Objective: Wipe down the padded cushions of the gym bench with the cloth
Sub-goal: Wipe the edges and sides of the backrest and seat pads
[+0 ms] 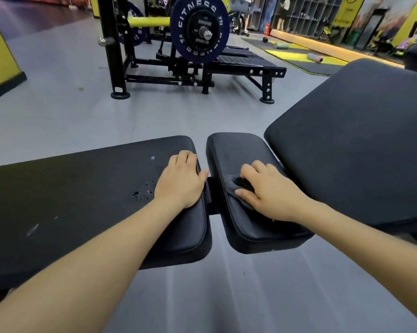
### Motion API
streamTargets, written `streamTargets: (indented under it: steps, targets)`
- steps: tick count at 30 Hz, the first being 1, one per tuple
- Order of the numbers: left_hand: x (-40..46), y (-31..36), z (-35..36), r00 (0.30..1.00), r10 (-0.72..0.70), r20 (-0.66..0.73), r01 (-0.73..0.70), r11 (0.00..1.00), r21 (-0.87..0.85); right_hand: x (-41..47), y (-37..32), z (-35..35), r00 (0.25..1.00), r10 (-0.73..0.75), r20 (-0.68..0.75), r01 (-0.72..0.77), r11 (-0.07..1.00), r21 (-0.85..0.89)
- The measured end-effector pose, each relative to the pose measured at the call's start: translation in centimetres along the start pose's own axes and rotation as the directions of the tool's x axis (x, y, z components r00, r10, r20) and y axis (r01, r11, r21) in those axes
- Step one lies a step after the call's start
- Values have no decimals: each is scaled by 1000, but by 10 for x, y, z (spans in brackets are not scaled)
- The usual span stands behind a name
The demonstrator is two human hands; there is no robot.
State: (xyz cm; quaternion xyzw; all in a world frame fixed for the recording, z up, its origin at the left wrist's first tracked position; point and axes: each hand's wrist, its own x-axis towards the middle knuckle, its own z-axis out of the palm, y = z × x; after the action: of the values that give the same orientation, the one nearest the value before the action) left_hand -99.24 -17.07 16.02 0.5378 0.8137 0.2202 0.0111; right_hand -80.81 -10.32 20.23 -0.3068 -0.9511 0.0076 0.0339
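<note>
The fingers [258, 169] of the right hand [271, 191] are being spread slightly and pressed flat on a dark cloth [242, 188], which is being pinned against the small middle cushion [236, 152] of the bench. The thumb is being laid along the cloth's near edge, so the cloth is being held down under the palm rather than pinched. The cloth is lying bunched and crumpled, mostly covered by the hand; its long axis cannot be told.

The left hand [181, 181] is being rested palm down on the right end of the long flat cushion [70, 188], fingers close together and curled over the far edge, thumb being stretched toward the gap between the two cushions. Nothing is being held in it.

The long cushion is being seen running left to right across the view, its rounded end pointing at the middle cushion, the two set just apart. The middle cushion's long axis is running away from the viewer, tilted a little to the left. Behind it, to the right, a larger angled cushion [358, 145] is rising away toward the upper right. A few wet droplets [142, 191] are being shown on the long cushion beside the left wrist. A weight plate [199, 28] on a black rack [113, 44] is standing well apart on the grey floor [58, 97].
</note>
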Motion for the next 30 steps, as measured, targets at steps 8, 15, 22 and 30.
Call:
streamTargets:
  steps: [8, 15, 22, 30]
  targets:
    - [1, 0, 1, 1000, -15, -12, 15, 1000, -3, 97, 39, 9, 965, 259, -40, -259, 966, 3]
    - [0, 4, -2, 1000, -13, 24, 12, 999, 41, 22, 22, 4, 993, 99, -70, -105, 991, -86]
    - [3, 5, 1, 1000, -5, 18, 4, 998, 61, 53, 33, 6, 977, 205, -64, -209, 976, -66]
    - [2, 6, 1, 999, -43, 10, 42, 997, 62, 121, 66, 13, 937, 326, -122, -332, 943, -32]
